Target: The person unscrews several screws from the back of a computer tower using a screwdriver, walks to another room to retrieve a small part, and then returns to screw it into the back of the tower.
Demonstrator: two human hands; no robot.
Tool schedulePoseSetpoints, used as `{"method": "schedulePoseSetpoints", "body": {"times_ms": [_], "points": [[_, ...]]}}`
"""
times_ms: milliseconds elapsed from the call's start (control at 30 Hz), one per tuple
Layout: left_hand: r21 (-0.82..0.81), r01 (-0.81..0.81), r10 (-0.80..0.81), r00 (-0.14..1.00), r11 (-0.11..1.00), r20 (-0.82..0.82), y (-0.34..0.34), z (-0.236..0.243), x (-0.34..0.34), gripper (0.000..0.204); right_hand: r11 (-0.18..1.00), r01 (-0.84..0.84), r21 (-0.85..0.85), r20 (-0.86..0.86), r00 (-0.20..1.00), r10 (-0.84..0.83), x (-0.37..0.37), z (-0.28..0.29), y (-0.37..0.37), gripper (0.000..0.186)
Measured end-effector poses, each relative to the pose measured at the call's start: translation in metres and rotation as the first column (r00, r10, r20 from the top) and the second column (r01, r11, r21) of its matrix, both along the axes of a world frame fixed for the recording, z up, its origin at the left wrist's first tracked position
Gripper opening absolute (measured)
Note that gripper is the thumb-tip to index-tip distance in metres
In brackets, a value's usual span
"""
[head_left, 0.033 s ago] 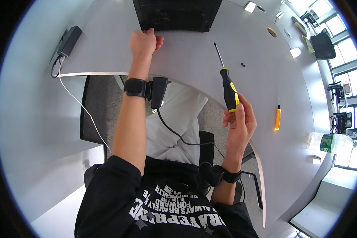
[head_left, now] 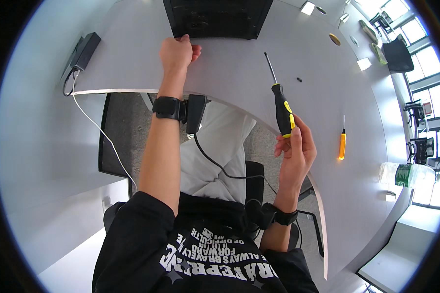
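In my right hand (head_left: 298, 149) is a screwdriver (head_left: 281, 110) with a black and yellow handle, pinched near the handle's end between thumb and fingers. Its long shaft points away from me over the desk. My left hand (head_left: 177, 52) lies closed at the near left corner of a flat black case (head_left: 219, 18), the thumb touching its edge. Whether those curled fingers hold anything is hidden. A couple of small dark screws (head_left: 299, 79) lie right of the screwdriver's shaft. Farther right rests a second, thinner screwdriver (head_left: 342, 146) with an orange-yellow handle.
The curved grey desk (head_left: 230, 68) ends in an edge just before me. A black power adapter (head_left: 85, 50) with a white cable (head_left: 100, 128) sits at the left. At the right lies a clear plastic bottle (head_left: 403, 175) with a green label. A black cable (head_left: 225, 172) runs between my wrist devices.
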State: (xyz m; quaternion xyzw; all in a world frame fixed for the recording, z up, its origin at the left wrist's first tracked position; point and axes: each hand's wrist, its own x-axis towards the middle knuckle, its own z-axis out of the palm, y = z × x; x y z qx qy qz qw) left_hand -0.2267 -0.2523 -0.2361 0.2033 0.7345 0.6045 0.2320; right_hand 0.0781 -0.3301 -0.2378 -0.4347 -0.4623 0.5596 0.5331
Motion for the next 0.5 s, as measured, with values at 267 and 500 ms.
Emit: {"method": "schedulePoseSetpoints", "body": {"times_ms": [267,500], "points": [[0.026,-0.014,0.014,1.000,1.000,-0.012,-0.0023,0.0038,0.0036,0.029,0.999,0.029,0.023,0.010,1.000,-0.029,0.0049,-0.0009,0.0007,0.033],[0.038,-0.049,0.051,0.997,0.998,-0.053,-0.0025,0.0010,0.0054,0.028,0.996,0.081,0.035,0.002,0.997,-0.081,0.0084,-0.0003,0.0018,0.033]]}}
